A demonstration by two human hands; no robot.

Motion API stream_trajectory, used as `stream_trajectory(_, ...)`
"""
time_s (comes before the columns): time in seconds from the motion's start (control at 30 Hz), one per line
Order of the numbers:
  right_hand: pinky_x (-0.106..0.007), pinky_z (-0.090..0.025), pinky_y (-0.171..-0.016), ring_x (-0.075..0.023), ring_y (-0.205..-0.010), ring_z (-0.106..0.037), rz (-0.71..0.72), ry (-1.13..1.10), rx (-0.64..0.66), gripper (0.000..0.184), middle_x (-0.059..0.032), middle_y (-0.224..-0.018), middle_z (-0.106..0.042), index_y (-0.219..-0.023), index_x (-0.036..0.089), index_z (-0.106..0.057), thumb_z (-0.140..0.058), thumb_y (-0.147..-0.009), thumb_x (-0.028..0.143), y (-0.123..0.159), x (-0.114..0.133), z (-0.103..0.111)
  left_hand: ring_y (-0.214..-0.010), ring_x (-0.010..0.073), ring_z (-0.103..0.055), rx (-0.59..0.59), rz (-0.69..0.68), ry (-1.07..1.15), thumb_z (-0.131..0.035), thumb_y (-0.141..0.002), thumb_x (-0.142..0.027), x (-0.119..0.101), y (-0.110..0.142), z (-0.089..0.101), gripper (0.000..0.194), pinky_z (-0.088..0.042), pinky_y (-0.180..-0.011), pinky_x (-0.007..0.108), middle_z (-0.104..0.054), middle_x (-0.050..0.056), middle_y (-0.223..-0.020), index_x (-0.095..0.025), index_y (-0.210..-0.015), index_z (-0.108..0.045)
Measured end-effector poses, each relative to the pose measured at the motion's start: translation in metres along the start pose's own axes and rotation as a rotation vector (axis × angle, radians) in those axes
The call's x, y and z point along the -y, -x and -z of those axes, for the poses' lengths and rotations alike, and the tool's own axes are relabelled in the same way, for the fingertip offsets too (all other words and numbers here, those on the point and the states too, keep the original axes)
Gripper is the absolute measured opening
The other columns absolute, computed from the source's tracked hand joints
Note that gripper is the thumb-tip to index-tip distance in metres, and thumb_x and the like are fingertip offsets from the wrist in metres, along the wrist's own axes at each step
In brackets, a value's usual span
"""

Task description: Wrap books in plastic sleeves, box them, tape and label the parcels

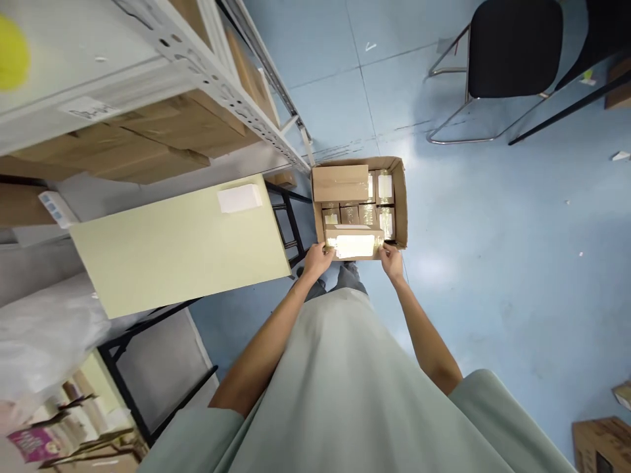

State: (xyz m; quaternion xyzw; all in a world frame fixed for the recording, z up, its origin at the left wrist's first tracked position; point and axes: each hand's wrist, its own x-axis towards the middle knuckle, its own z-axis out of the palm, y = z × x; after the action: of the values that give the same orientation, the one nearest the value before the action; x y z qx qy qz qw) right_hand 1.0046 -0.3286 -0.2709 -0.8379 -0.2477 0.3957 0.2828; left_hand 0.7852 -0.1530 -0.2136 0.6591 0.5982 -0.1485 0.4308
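Note:
A small cardboard box [355,244] with a bright white label is held level between my two hands, over the near side of a large open carton [402,197]. My left hand [318,260] grips its left end and my right hand [391,260] its right end, fingers closed on the cardboard. Inside the carton, several small taped boxes [367,214] with labels stand in rows. Across the far left part of them lies a plain brown box [340,183]. The held box hides the carton's near row.
Left of the carton stands a pale yellow table [187,243] bearing a small white box [239,198]. Metal shelving [236,98] with brown cartons rises at upper left. A black chair [515,49] stands at upper right, and another carton [604,443] sits at lower right.

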Motion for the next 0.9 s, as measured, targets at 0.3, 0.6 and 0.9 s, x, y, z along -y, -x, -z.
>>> stream_trajectory(0.3, -0.033, -0.055, -0.083, -0.0279, -0.09, -0.072, -0.064, 0.094, 0.07, 0.038, -0.0086, -0.084, -0.077, -0.083, 0.026, -0.065, -0.054, -0.101, 0.058, -0.054, 0.005, 0.045, -0.108, 0.0289, -0.082, 0.138, 0.035, 0.119, -0.075, -0.092, -0.035, -0.015, -0.045, -0.042, 0.027, -0.061, -0.092, 0.032, -0.089, 0.011, -0.112, -0.021, -0.112, -0.084)
stream_trajectory(0.6, -0.032, -0.052, -0.082, -0.0251, -0.087, -0.069, -0.176, 0.149, 0.125, 0.034, -0.0074, -0.088, -0.079, -0.081, 0.027, -0.059, -0.055, -0.1, 0.055, -0.089, -0.01, 0.036, -0.115, 0.0333, -0.082, 0.175, 0.127, 0.19, -0.074, -0.088, -0.029, -0.021, -0.082, -0.061, 0.02, -0.061, -0.097, 0.037, -0.088, 0.013, -0.118, -0.02, -0.104, -0.083)
stream_trajectory(0.9, -0.034, -0.054, -0.084, -0.0257, -0.089, -0.07, -0.208, 0.091, 0.018, 0.037, -0.0075, -0.096, -0.082, -0.097, 0.025, -0.072, -0.056, -0.1, 0.057, -0.136, -0.037, 0.07, -0.119, 0.032, -0.081, 0.267, 0.071, 0.292, -0.083, -0.086, -0.03, -0.065, -0.117, -0.092, 0.031, -0.062, -0.102, 0.037, -0.088, 0.011, -0.122, -0.022, -0.116, -0.084)
